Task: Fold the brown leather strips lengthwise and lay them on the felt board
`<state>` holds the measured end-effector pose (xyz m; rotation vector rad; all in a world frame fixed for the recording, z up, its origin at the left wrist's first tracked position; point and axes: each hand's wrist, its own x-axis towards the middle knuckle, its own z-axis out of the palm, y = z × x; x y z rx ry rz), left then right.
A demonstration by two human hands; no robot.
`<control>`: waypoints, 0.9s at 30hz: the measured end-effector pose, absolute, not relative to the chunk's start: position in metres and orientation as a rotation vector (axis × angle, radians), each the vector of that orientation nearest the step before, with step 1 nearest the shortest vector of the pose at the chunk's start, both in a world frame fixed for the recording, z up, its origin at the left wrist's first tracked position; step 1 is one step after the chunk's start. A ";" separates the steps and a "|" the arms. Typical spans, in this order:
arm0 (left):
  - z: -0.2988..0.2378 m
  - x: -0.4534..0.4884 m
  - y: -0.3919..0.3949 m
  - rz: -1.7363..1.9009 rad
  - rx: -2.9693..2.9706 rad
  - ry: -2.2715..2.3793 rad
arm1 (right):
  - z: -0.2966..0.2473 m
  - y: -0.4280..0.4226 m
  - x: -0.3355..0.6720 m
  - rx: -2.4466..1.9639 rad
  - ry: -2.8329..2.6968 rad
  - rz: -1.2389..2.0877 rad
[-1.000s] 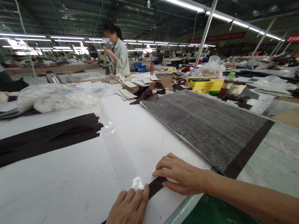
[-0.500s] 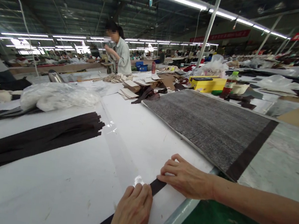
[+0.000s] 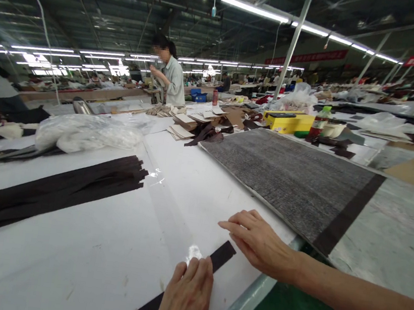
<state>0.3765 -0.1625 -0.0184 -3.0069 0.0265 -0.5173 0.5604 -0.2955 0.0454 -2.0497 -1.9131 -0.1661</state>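
My left hand [image 3: 186,294] lies across a narrow dark fabric strip [image 3: 222,255], fingers together and curled, pressing it to the white tabletop [image 3: 104,243]. The strip's far end sticks out past my fingertips, and its near part shows below the hand on the left. Just beyond that end, my right hand [image 3: 258,243] hovers with fingers stretched out and nothing in them. To the left lies a flat bundle of long dark fabric strips [image 3: 54,185] with uneven ends.
A grey textured board [image 3: 287,181] with a dark band along its right side lies ahead to the right. Clear plastic bags [image 3: 88,131], cardboard pieces [image 3: 181,131], a yellow box [image 3: 287,122] and a bottle [image 3: 318,124] sit farther back. Another person [image 3: 171,79] stands across the table.
My right hand has let go of the strip's far end and lifted slightly, its fingers straightening. My left hand stays pressed on the strip. The view has shifted slightly.
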 end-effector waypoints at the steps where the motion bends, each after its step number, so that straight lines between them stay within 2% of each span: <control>1: -0.017 0.376 -0.163 -0.500 -3.029 0.007 | 0.045 -0.292 0.554 -2.040 -1.930 -0.115; 5: -0.012 0.367 -0.161 -0.460 -3.124 -0.125 | 0.034 -0.291 0.539 -2.130 -1.975 0.019; 12: -0.019 0.345 -0.153 -0.595 -3.302 -0.386 | 0.031 -0.288 0.528 -2.146 -1.950 -0.178; 18: -0.024 0.340 -0.155 -0.565 -3.158 -0.262 | 0.017 -0.283 0.500 -2.029 -2.069 -0.066; 25: -0.035 0.335 -0.159 -0.672 -3.080 -0.226 | 0.007 -0.309 0.532 -2.240 -1.893 -0.522; 27: -0.040 0.337 -0.162 -0.722 -3.076 -0.264 | 0.013 -0.303 0.520 -2.215 -1.877 -0.545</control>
